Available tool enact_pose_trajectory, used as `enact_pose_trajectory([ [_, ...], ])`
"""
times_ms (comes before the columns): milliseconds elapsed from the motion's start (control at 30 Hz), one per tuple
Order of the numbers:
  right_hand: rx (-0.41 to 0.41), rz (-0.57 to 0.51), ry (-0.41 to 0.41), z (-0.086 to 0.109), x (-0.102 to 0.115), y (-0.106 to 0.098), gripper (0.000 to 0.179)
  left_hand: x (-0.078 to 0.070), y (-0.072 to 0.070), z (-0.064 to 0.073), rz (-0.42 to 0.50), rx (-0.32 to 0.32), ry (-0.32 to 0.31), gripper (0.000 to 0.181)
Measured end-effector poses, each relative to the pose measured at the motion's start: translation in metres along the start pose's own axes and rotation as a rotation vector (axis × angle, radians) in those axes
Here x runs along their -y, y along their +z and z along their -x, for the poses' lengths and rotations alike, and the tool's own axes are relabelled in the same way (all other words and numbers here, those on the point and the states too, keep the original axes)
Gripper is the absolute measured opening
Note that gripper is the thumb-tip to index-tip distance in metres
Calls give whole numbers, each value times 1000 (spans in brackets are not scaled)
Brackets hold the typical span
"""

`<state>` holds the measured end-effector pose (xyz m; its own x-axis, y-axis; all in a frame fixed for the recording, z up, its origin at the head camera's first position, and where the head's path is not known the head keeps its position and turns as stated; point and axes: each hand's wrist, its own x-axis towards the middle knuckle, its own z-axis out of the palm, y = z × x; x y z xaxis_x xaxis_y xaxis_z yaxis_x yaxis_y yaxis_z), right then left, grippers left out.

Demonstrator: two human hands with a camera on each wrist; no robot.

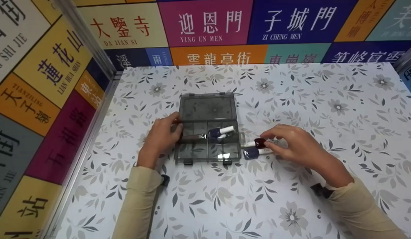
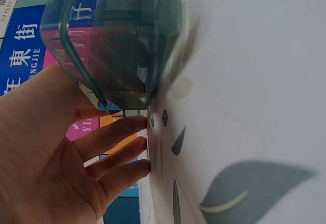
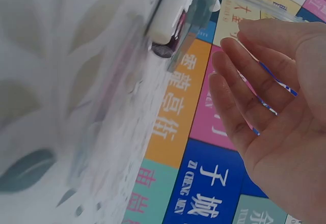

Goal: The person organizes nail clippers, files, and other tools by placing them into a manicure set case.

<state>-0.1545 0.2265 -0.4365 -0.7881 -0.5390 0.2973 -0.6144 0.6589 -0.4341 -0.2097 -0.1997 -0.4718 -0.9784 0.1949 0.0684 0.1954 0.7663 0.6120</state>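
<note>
A translucent grey divided plastic box [image 1: 208, 121] lies on the table with its lid [image 1: 208, 106] folded back. My left hand [image 1: 163, 136] rests at its left side, fingers extended in the left wrist view. Inside are a dark blue nail polish bottle [image 1: 214, 133] with a white cap, another white-capped bottle partly hidden beneath it, and a slim brown item [image 1: 193, 136] with a silvery end. To the right of the box lie a dark red nail polish bottle [image 1: 259, 142] and a dark blue bottle [image 1: 251, 153]. The fingertips of my right hand [image 1: 293, 144] overlap the red one; the right wrist view shows loosely spread fingers holding nothing.
A white cloth with grey leaves and flowers covers the table [image 1: 218, 196]. Panels with coloured lettering [image 1: 208, 26] stand along the back and left edges. Dark straps or cameras [image 1: 164, 180] sit at both wrists.
</note>
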Motion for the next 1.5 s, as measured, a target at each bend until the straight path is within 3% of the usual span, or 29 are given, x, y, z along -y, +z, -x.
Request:
enact_pose_trajectory([
  [433, 56, 25, 71, 25, -16, -3, 26, 0, 1, 0, -12, -11, -4, 25],
  [733, 67, 47, 76, 39, -27, -7, 30, 1, 1, 0, -4, -4, -1, 22],
  [1133, 183, 36, 193, 54, -29, -13, 22, 1, 1, 0, -16, -7, 19, 24],
  [1500, 191, 100, 191, 61, -29, -15, 22, 2, 2, -1, -27, -4, 6, 20],
])
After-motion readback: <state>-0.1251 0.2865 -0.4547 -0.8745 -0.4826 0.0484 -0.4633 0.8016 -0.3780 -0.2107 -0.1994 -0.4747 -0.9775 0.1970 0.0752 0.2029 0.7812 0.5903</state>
